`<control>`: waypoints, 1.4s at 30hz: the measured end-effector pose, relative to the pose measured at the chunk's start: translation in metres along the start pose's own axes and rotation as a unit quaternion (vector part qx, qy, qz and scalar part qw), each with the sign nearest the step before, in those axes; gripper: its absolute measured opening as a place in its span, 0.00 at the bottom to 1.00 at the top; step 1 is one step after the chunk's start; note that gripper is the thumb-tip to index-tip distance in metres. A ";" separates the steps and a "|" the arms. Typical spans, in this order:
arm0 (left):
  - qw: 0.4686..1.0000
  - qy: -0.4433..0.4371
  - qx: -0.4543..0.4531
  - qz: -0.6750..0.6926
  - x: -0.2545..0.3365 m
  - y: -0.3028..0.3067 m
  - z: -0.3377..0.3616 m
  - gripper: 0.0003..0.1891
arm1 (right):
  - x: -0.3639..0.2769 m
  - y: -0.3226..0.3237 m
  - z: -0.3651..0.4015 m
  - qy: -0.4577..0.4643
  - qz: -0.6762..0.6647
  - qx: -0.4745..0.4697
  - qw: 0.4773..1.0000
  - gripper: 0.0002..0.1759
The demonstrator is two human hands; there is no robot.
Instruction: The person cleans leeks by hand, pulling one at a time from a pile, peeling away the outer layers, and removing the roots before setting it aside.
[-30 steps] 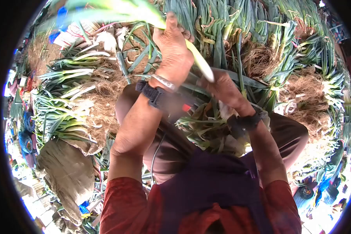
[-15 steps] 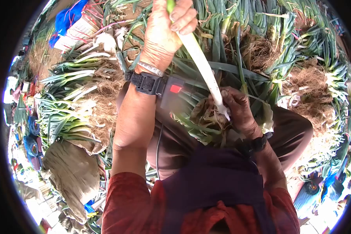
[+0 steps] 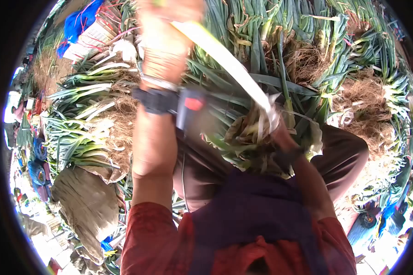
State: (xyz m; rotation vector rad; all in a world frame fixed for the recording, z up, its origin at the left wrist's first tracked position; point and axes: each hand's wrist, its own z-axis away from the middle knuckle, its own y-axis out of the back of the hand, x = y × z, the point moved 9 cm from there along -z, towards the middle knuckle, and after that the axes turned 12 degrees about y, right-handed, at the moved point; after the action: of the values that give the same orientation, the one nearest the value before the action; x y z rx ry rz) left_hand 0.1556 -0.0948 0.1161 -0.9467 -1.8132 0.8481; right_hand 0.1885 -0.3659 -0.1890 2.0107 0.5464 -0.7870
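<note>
A long white leek (image 3: 229,62) lies slantwise in front of me, its green end up and left, its root end down and right. My left hand (image 3: 167,27), smeared by motion, is closed around the greener upper part. At the pale lower end, my right hand (image 3: 282,130) is closed on the leek, with thin whitish strips of skin beside it. Its fingers are blurred and partly hidden. Beneath that end, a heap of peeled leaves and husks (image 3: 245,137) rests at my lap.
Bundles of leeks with brown roots lie to the left (image 3: 85,133) and to the right (image 3: 362,101). More green leek tops (image 3: 243,27) stretch across the front. A brown cloth (image 3: 85,208) and a blue bag (image 3: 80,23) lie on the left.
My left hand has moved left and slightly up with the leek, which now slants more. The root end has risen a little, and whitish skin strips now show by my right hand.
</note>
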 end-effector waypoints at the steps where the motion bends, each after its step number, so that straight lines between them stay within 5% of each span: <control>1: 0.995 -0.001 -0.068 0.067 0.019 -0.007 -0.001 0.23 | -0.009 -0.002 0.013 -0.055 0.028 0.076 0.995 0.20; 2: 0.996 0.020 -0.083 0.016 0.016 0.002 -0.001 0.25 | -0.020 -0.004 0.030 -0.110 0.048 0.153 0.981 0.19; 6: 0.997 0.057 -0.053 -0.030 -0.002 0.005 0.002 0.33 | -0.006 0.054 0.030 -0.389 -0.118 0.223 0.886 0.12; 8: 0.998 0.030 -0.004 -0.055 0.004 0.010 0.004 0.35 | -0.053 0.090 -0.033 -0.138 -0.019 0.181 0.974 0.11; 10: 0.998 0.029 0.011 -0.050 0.005 0.012 0.005 0.34 | -0.136 0.110 -0.086 -0.040 0.051 0.157 0.986 0.10; 14: 1.000 0.023 0.017 0.004 -0.001 0.012 0.007 0.32 | -0.179 0.107 -0.100 0.080 0.190 0.142 0.968 0.11; 17: 0.999 0.006 0.023 -0.022 -0.004 0.012 0.007 0.27 | -0.208 0.090 -0.128 0.101 0.202 0.146 0.963 0.12; 20: 0.999 -0.002 0.004 -0.051 -0.004 0.008 0.006 0.25 | -0.196 0.082 -0.137 -0.032 0.155 0.154 0.975 0.09; 26: 1.000 0.011 -0.025 -0.014 -0.008 0.002 0.008 0.26 | -0.165 0.077 -0.126 -0.053 0.129 0.144 0.980 0.06; 31: 0.997 0.034 -0.063 -0.037 -0.002 0.003 0.008 0.26 | -0.158 0.067 -0.107 -0.050 -0.148 0.067 0.985 0.14; 33: 0.986 0.062 -0.137 -0.067 -0.005 -0.006 0.006 0.26 | -0.160 0.065 -0.102 -0.013 0.009 -0.032 0.999 0.17; 35: 0.987 -0.006 0.085 -0.137 -0.009 0.015 0.002 0.26 | -0.153 0.063 -0.095 0.013 0.085 -0.026 0.996 0.20; 38: 0.902 -0.045 0.328 -0.276 -0.001 0.054 0.014 0.25 | -0.141 0.054 -0.094 -0.043 0.127 0.006 0.991 0.19; 39: 0.859 -0.047 0.392 -0.325 0.002 0.068 0.021 0.25 | -0.149 0.048 -0.096 0.000 0.133 -0.020 0.991 0.17; 40: 0.890 -0.078 0.305 -0.329 0.001 0.063 0.017 0.24 | -0.158 0.042 -0.098 0.042 0.138 -0.046 0.988 0.16; 42: 0.914 -0.031 0.312 -0.259 0.002 0.071 0.013 0.24 | -0.185 0.036 -0.104 0.113 0.209 -0.090 0.967 0.14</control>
State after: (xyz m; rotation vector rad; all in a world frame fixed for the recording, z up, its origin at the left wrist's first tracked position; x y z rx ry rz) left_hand 0.1613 -0.0617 0.0521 -0.0228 -1.5696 1.0176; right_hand 0.1154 -0.3095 0.0052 1.9618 0.2899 -0.2459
